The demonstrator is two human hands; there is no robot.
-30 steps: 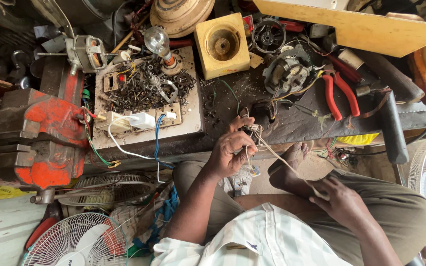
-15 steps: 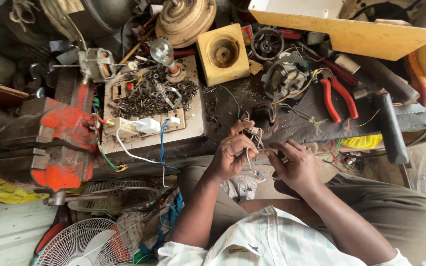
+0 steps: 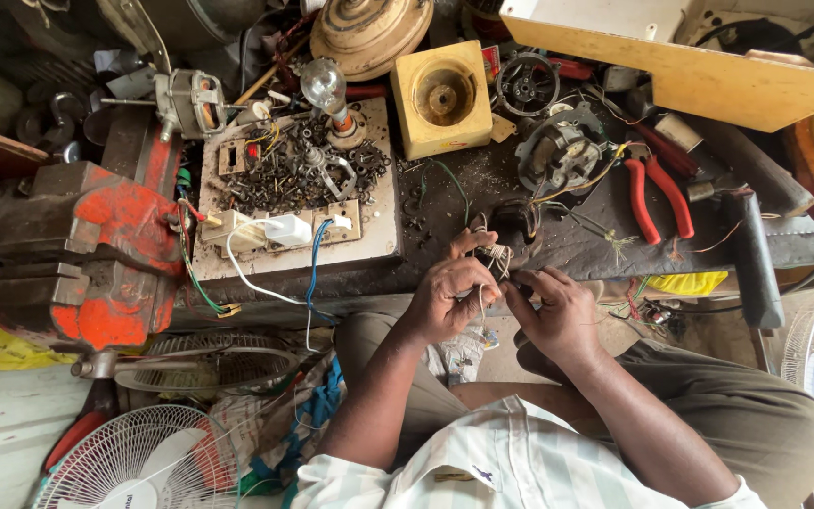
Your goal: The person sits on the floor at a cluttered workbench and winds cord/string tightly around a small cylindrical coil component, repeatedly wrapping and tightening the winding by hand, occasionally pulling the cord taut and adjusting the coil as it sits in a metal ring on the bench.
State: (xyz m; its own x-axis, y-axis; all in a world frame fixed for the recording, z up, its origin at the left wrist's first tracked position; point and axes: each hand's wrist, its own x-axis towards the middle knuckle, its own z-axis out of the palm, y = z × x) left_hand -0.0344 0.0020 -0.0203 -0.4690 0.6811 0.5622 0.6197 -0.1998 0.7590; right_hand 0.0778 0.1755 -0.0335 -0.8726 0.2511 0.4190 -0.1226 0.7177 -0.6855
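Observation:
My left hand [image 3: 452,294] and my right hand [image 3: 552,307] meet at the front edge of a dark, cluttered workbench [image 3: 558,247]. Both pinch a small bundle of thin pale wires [image 3: 497,256], fingertips nearly touching. The wires run up to a small dark part on the bench, mostly hidden behind my fingers. A fan motor [image 3: 560,156] with coloured leads sits just beyond. Red-handled pliers [image 3: 654,196] lie to the right of my hands.
A board [image 3: 369,241] with a heap of screws, a bulb [image 3: 324,87] and sockets lies left of my hands. An orange vise [image 3: 96,247] is at far left. A yellow block [image 3: 441,96], a yellow-edged shelf [image 3: 708,87], a hammer [image 3: 752,256] and fan guards [image 3: 134,464] surround me.
My right hand rose from my lap to the bench edge and joined my left hand on the wires. The view shifted slightly.

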